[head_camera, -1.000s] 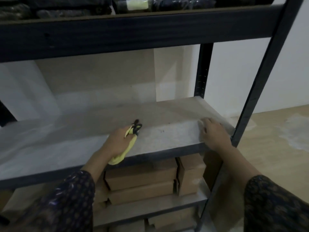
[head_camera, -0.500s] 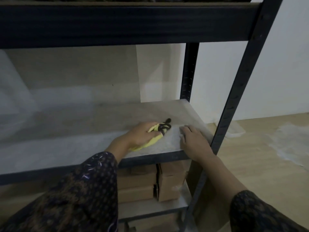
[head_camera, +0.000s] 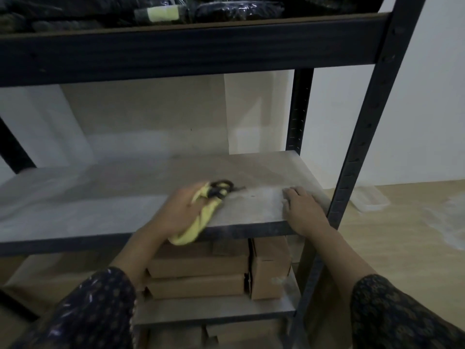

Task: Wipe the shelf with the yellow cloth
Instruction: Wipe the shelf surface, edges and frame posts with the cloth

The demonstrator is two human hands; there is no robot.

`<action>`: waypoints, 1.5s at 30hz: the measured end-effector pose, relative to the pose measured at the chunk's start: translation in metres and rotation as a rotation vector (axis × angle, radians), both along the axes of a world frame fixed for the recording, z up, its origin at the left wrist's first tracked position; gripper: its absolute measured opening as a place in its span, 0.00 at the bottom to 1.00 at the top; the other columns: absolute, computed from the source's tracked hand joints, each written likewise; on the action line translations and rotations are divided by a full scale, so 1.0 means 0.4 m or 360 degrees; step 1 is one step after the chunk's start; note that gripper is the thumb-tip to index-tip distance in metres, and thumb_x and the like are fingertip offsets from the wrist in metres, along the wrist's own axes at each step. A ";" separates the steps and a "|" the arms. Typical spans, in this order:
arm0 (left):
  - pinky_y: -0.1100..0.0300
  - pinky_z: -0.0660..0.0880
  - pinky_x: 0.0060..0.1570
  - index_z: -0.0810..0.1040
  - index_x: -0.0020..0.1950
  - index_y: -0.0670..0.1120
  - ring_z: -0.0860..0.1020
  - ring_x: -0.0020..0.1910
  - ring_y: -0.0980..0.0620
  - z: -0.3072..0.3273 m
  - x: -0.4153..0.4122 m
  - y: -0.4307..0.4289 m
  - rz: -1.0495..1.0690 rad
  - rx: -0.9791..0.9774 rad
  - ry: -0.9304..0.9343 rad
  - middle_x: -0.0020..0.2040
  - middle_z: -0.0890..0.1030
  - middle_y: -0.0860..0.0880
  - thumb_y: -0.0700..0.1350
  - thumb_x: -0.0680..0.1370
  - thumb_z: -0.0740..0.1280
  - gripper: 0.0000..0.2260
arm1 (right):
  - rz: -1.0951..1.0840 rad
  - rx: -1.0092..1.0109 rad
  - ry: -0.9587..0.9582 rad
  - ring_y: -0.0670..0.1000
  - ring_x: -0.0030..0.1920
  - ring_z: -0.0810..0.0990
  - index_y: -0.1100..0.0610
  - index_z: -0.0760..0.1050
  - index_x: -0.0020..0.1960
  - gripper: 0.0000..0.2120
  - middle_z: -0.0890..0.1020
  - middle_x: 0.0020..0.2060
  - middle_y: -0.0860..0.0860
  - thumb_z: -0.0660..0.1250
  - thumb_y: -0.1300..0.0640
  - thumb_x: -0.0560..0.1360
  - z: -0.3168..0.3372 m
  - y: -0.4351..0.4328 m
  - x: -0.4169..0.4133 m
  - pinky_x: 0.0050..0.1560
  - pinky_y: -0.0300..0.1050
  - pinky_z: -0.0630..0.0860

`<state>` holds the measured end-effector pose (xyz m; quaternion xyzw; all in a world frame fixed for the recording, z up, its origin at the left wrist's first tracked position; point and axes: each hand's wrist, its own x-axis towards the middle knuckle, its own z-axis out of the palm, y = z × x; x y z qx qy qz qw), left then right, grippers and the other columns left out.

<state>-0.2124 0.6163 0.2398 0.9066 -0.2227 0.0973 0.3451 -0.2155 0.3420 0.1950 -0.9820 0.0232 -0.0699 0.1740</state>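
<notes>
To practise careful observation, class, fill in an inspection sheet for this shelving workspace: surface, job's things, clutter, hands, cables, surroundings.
Surface: grey middle shelf, black metal frame.
Job's things: yellow cloth, bunched, hanging over the front edge.
Clutter: black scissors-like item at the cloth's far end, blurred; cardboard boxes on the shelf below; dark wrapped bundles above.
Hands: left hand grips the cloth; right hand rests flat near the shelf's front right corner.
Cables: nothing seen.
Surroundings: white wall, wooden floor, clear plastic container on it.
</notes>
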 end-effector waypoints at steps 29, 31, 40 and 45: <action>0.53 0.74 0.52 0.77 0.60 0.52 0.78 0.51 0.52 -0.047 0.049 -0.288 -0.0519 0.0141 0.0408 0.54 0.81 0.51 0.52 0.79 0.64 0.11 | 0.0031 -0.0089 -0.0485 0.61 0.64 0.74 0.67 0.70 0.67 0.18 0.76 0.63 0.63 0.62 0.62 0.78 -0.086 -0.027 -0.097 0.66 0.51 0.70; 0.52 0.74 0.52 0.77 0.59 0.51 0.78 0.51 0.54 -0.041 0.008 -0.259 -0.0598 0.0177 0.0364 0.53 0.81 0.52 0.52 0.79 0.64 0.11 | 0.0037 -0.0010 -0.0737 0.57 0.52 0.78 0.62 0.75 0.58 0.11 0.78 0.51 0.56 0.65 0.62 0.76 -0.068 -0.031 -0.122 0.51 0.47 0.76; 0.54 0.69 0.60 0.70 0.69 0.46 0.73 0.63 0.46 -0.031 0.136 -0.249 0.0021 -0.0206 0.0370 0.66 0.75 0.46 0.50 0.80 0.61 0.19 | -0.0524 0.0883 -0.0940 0.53 0.68 0.67 0.61 0.57 0.75 0.32 0.69 0.68 0.56 0.68 0.56 0.76 -0.026 -0.076 -0.156 0.71 0.48 0.65; 0.55 0.71 0.52 0.74 0.65 0.44 0.75 0.56 0.44 -0.072 0.192 -0.347 0.0075 0.0082 0.0370 0.61 0.78 0.43 0.50 0.80 0.60 0.16 | -0.0484 0.0802 -0.0837 0.52 0.60 0.76 0.57 0.67 0.70 0.20 0.77 0.60 0.53 0.62 0.54 0.79 -0.041 -0.119 -0.143 0.63 0.52 0.74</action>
